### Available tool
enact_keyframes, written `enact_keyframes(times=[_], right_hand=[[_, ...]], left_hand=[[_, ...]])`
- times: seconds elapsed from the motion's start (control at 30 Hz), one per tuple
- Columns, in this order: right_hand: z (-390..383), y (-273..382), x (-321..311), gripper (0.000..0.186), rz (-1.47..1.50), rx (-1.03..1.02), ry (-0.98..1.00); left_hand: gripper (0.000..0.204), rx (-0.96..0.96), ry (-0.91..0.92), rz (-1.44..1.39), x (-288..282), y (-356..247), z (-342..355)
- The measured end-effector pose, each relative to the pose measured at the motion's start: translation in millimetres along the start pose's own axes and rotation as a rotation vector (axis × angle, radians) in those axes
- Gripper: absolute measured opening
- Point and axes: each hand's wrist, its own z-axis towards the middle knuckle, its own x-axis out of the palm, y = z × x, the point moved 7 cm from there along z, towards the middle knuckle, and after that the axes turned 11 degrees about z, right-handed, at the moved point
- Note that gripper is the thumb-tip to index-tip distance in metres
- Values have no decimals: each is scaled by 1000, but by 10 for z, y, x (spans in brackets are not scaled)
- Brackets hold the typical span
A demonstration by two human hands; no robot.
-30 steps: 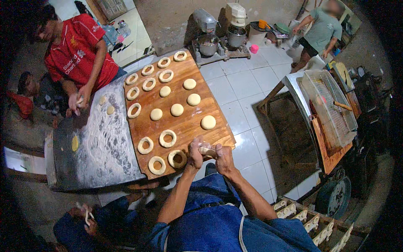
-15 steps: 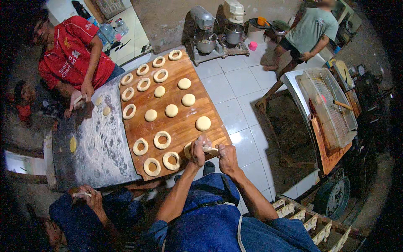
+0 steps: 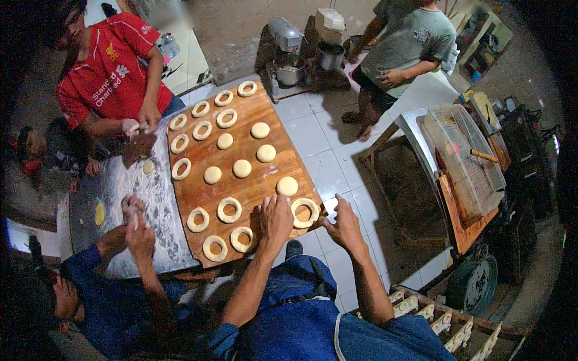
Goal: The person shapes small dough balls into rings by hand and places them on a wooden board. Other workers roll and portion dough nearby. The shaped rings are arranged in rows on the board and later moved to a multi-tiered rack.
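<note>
A dough ring (image 3: 305, 213) lies at the near right corner of the wooden board (image 3: 265, 180), between my two hands. My left hand (image 3: 276, 219) is low over the board on the ring's left side, fingers slightly bent and holding nothing visible. Just above its fingertips sits a flat dough disc (image 3: 287, 186). My right hand (image 3: 347, 226) is past the ring's right side, at the board's edge, with thumb and forefinger apart and nothing between them. Other dough rings (image 3: 229, 210) and discs (image 3: 242, 168) are spread over the board.
A co-worker in red (image 3: 108, 72) and one in dark blue (image 3: 114, 295) work dough at the floury table (image 3: 144, 204). Another person (image 3: 409, 54) stands by the mixers (image 3: 286, 39). A clear plastic bin (image 3: 463, 162) stands right; a rack of dough pieces (image 3: 442, 322) is lower right.
The dough held between my hands now lies on the board as a ring. My hands have parted. The co-worker in dark blue reached toward the table; the standing person moved left.
</note>
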Motion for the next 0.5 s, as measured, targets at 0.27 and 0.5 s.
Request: enact_keyframes(times=[0.27, 0.5], right_hand=[[731, 546, 706, 34, 85, -629, 154], [1106, 178, 1290, 26, -315, -239, 363]], left_hand=[[29, 44, 36, 34, 165, 64, -100], [19, -21, -251, -326, -497, 826, -1049]])
